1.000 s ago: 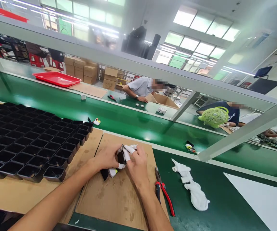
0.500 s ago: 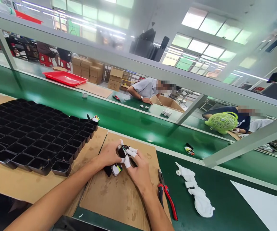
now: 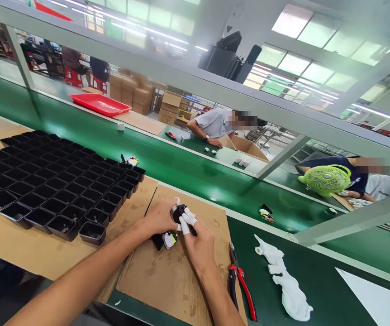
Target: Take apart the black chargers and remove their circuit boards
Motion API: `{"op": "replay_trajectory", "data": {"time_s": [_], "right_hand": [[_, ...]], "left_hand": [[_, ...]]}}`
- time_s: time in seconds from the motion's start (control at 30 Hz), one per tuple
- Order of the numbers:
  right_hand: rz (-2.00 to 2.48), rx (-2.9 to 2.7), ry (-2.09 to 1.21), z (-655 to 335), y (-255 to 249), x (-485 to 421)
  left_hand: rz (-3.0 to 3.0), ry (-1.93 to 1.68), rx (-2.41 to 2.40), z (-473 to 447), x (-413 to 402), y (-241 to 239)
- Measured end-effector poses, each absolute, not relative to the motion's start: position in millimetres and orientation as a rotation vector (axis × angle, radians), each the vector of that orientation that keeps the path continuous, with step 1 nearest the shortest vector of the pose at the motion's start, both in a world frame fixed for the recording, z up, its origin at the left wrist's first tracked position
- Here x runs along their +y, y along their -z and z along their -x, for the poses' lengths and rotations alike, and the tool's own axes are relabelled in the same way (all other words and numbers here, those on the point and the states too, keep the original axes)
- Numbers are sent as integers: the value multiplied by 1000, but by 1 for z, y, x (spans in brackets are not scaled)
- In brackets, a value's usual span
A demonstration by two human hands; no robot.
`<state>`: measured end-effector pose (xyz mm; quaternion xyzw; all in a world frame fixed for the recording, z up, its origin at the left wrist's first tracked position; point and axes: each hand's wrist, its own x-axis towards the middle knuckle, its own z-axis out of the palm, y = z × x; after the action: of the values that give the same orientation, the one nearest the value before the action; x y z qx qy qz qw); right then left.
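Near: left hand (image 3: pixel 159 217) and right hand (image 3: pixel 200 246) meet over cardboard sheet (image 3: pixel 171 280). Both sets of fingers, in white fingertip caps, close in pinch on small black part (image 3: pixel 180 212), held just above sheet.

Change over last second: right fingertips have slid from part's top to its near side, so top is now exposed. Grip unbroken, hands on same spot; judged still mid-handling.

Labelled black piece (image 3: pixel 166 239) lies under left hand. Red-handled cutters (image 3: pixel 240 285) and white gloves (image 3: pixel 286 280) lie right, black cell tray (image 3: pixel 55 181) left.

Far: green belt (image 3: pixel 188 167), co-worker (image 3: pixel 215 124).
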<state>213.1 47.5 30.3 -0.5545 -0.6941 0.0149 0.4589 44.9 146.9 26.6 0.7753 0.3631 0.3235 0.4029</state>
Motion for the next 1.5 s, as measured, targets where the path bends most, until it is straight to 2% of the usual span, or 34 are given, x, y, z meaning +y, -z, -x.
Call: {"op": "replay_trajectory", "data": {"time_s": [0.8,1.23,1.5], "right_hand": [[1516,-1889,238,-211,-27,44],[1497,-1901,140,-217,-38,52],[1521,-1809,115,-216,-49,90]], "left_hand": [[-1973,-814,920,-45,149,-29],[-1853,-798,830,-44,169,-3],[-1439,-1087,1026,-52,204,21]]}}
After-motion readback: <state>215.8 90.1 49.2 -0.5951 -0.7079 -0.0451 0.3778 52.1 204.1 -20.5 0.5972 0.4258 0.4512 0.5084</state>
